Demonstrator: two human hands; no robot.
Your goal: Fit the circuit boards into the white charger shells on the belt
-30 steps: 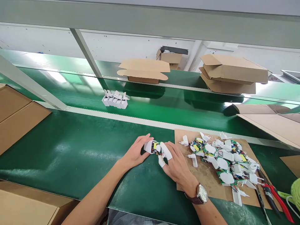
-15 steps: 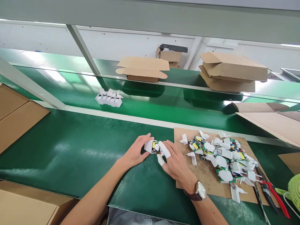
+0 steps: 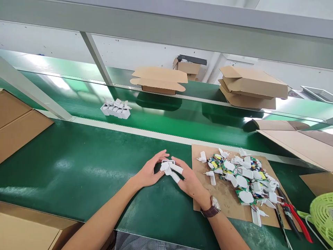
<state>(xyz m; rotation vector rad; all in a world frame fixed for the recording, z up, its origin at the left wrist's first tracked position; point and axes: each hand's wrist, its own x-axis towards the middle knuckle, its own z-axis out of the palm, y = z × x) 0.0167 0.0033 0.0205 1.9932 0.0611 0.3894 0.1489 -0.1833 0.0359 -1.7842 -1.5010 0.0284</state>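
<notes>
Over the green bench, my left hand (image 3: pixel 152 170) grips a white plastic charger housing (image 3: pixel 168 161) between its thumb and fingers. My right hand (image 3: pixel 188 178), with white finger cots on thumb and finger, is closed on a small white plug piece (image 3: pixel 166 168) at the housing. The circuit board is hidden from view here. To the right, a cardboard sheet (image 3: pixel 208 198) carries a pile of green circuit boards (image 3: pixel 246 197) with white plug caps (image 3: pixel 201 157) among them.
Red-and-black pliers (image 3: pixel 293 211) and dark tweezers (image 3: pixel 282 220) lie at the sheet's right edge. A lime-green fan (image 3: pixel 322 217) stands far right. White housings (image 3: pixel 116 109) form a row beyond the rail. Cardboard boxes (image 3: pixel 160 78) sit on the shelf, with another box (image 3: pixel 28 225) lower left.
The circuit board visible in the housing is now out of sight. My right fingers have moved left onto a white plug piece at the housing. The camera view has shifted slightly.
</notes>
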